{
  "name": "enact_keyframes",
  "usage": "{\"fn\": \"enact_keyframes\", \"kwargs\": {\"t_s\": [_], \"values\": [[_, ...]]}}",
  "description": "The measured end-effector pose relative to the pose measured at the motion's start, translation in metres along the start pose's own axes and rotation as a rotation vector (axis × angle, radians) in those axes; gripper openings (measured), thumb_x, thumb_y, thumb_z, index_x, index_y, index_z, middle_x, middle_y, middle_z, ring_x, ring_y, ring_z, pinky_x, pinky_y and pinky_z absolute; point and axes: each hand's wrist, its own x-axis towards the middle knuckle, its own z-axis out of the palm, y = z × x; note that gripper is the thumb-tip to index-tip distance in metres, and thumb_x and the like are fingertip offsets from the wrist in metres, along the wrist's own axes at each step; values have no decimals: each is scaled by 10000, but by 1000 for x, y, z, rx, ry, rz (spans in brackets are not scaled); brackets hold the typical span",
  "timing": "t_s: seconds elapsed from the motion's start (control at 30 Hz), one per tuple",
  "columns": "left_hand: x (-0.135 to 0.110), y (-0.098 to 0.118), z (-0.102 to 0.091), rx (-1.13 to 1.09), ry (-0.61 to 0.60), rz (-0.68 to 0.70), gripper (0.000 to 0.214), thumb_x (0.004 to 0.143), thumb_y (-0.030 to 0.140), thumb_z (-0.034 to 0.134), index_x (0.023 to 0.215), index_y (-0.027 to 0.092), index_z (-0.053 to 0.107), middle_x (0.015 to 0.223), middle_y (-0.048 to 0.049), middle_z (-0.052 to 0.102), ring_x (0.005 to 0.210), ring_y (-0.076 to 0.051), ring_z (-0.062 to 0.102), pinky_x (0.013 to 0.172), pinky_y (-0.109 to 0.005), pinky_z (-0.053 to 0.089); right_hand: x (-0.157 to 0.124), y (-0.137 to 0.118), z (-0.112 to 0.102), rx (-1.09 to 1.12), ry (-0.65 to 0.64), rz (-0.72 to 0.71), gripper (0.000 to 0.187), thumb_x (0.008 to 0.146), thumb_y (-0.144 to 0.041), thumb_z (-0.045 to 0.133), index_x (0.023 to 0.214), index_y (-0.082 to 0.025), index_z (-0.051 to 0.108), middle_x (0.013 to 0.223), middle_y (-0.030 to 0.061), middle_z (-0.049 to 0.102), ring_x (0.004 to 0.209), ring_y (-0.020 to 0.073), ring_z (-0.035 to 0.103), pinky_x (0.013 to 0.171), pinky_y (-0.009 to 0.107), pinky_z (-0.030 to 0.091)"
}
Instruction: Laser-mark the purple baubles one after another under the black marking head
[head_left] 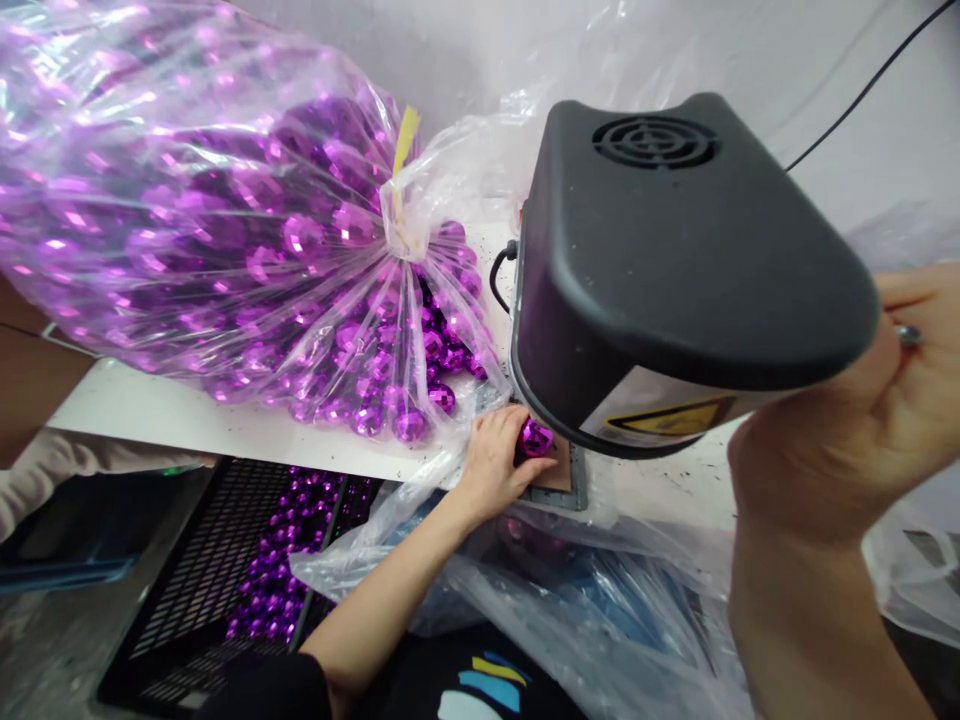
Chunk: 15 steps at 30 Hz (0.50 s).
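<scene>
My left hand (493,457) is closed around a shiny purple faceted ball (535,437), held over a brown pad (556,474) on a grey base plate (579,487). Directly above stands a black machine head (690,250) with a round vent on top and a yellow warning label on its front. At the machine's right side, my right hand (847,450) is curled. Its fingertips are hidden behind the housing, and a small metal piece shows by the fingers; what it grips cannot be made out.
A large tied clear bag (187,200) of purple balls lies on the white table (300,440), with loose balls near its neck. Below the edge, a black crate (202,560) holds more balls. Clear plastic (600,600) covers my lap. A person's sleeve (67,465) shows at left.
</scene>
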Motion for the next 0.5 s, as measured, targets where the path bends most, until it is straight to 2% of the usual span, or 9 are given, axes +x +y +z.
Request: {"fn": "enact_keyframes", "kwargs": {"t_s": [0.2,0.33,0.5], "values": [[3,4,3,-63,66,-82,371,939,441,596,1228,208,613,1201,-114,662,1143,-294,575,1026,-506,434,10,4,4,18,-22,-6,502,963,-575,410,872,-101,548,651,-31,436,553,-37,403,531,136,307],[1,3,9,-75,80,-87,387,934,453,593,1235,211,613,1195,-109,666,1146,-295,575,1067,-534,410,19,7,9,-3,-21,21,430,926,-519,514,825,-101,540,684,-18,419,620,-24,384,552,142,266],[0,3,8,-94,51,-88,353,927,458,601,1192,226,626,1199,-106,672,1146,-298,590,1105,-569,390,24,7,10,22,-11,39,463,909,-560,508,798,-112,538,692,-10,405,659,-12,377,581,161,246]]}}
